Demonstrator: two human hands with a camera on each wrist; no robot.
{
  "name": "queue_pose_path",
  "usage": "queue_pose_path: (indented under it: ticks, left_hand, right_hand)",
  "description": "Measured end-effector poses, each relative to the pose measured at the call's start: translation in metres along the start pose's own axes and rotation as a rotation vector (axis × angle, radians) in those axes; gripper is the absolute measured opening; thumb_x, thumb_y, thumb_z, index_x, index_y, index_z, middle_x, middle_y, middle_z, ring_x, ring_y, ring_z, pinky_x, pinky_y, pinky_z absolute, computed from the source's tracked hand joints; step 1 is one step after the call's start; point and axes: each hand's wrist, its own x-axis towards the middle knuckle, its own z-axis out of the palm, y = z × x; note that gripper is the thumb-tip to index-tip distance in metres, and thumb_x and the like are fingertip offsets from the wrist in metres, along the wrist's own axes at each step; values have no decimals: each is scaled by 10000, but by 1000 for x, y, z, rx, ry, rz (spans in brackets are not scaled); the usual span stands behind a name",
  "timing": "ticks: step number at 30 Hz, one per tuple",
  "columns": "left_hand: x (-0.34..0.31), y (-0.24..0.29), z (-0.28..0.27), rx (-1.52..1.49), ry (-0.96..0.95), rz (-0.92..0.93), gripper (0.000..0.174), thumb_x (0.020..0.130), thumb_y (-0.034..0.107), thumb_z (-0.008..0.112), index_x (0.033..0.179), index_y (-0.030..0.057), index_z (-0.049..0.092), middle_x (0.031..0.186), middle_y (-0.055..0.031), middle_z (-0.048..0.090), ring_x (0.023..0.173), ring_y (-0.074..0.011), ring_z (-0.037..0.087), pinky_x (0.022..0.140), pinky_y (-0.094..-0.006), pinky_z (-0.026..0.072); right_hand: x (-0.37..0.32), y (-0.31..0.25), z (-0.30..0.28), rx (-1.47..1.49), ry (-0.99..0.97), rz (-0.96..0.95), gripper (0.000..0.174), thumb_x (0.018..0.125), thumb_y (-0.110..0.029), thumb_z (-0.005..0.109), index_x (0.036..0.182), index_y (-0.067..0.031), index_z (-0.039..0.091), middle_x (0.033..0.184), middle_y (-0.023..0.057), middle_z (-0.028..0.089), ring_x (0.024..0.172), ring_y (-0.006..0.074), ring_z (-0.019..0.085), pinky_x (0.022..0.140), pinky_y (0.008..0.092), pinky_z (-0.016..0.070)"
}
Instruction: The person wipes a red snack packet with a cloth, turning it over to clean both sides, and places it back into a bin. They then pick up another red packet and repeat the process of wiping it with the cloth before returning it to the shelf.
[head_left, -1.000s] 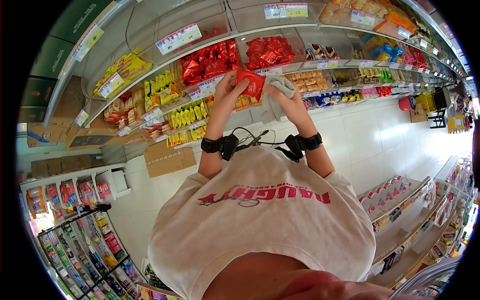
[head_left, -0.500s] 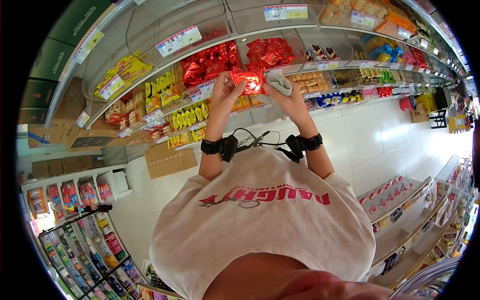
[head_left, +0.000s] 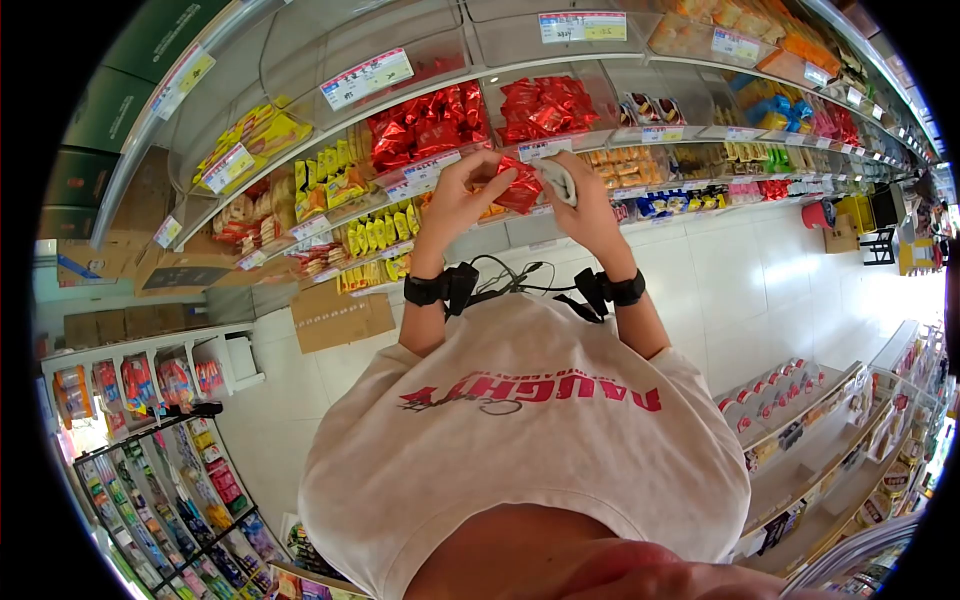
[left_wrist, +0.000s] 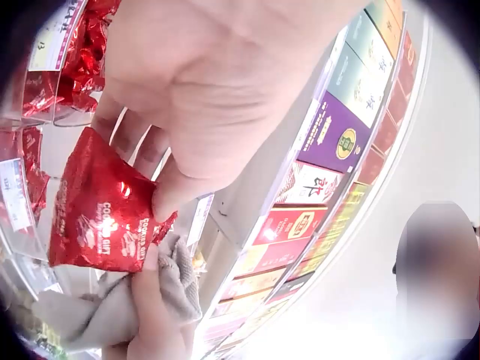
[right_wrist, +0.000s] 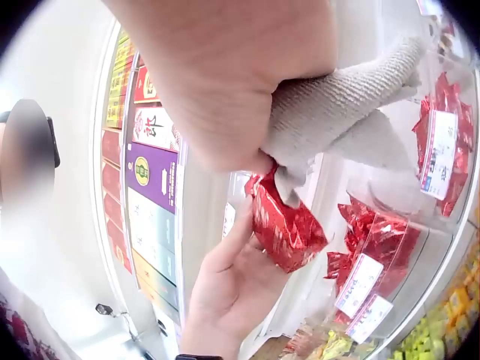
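My left hand [head_left: 455, 208] holds a red foil cookie packet [head_left: 520, 187] by its side, thumb on the near face. White print reading "COOKIES GIFT" shows on the packet [left_wrist: 97, 214] in the left wrist view. A light grey cloth [head_left: 560, 182] is bunched in my right hand [head_left: 595, 212], whose fingers curl round it. In the right wrist view the cloth [right_wrist: 337, 109] hangs out past the fist, and a fold of it lies against the packet [right_wrist: 285, 225]. The right thumb sits right at the packet's edge in the left wrist view.
Behind the hands run shelf bins with red foil packets [head_left: 545, 108], yellow packets [head_left: 340, 180] and price tags [head_left: 368, 78]. A cardboard box [head_left: 342, 315] lies on the floor at left. More shelving [head_left: 800, 470] stands at the right behind the person.
The packet has been turned and tilted between the hands, and both hands have shifted slightly right. The cloth, hanging down earlier, is now bunched closer in the right hand.
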Motion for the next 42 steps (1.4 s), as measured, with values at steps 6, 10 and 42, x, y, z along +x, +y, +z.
queue_pose_path:
  ticks: [6, 10, 42]
  left_hand:
    - [6, 4, 15, -109, 101, 119, 162, 991, 147, 658, 1043, 24, 567, 900, 8, 617, 815, -56, 544, 724, -234, 448]
    - [10, -14, 31, 53, 250, 146, 133, 1020, 146, 595, 1054, 30, 539, 899, -36, 591, 809, -108, 535, 720, -266, 444]
    - [3, -3, 38, 139, 325, 191, 186, 940, 131, 677, 1028, -13, 597, 833, -161, 629, 683, -251, 574, 659, -336, 473]
  right_hand:
    - [1, 3, 20, 607, 267, 331, 200, 983, -172, 639, 1118, -24, 629, 931, 34, 643, 785, 121, 596, 711, 268, 480]
    - [7, 4, 27, 982, 445, 515, 337, 1033, -272, 557, 1241, -7, 546, 1068, 12, 601, 904, 84, 547, 804, 239, 454]
    - [0, 2, 34, 138, 143, 199, 306, 952, -181, 670, 1157, 44, 637, 964, 149, 651, 847, 238, 626, 779, 348, 495]
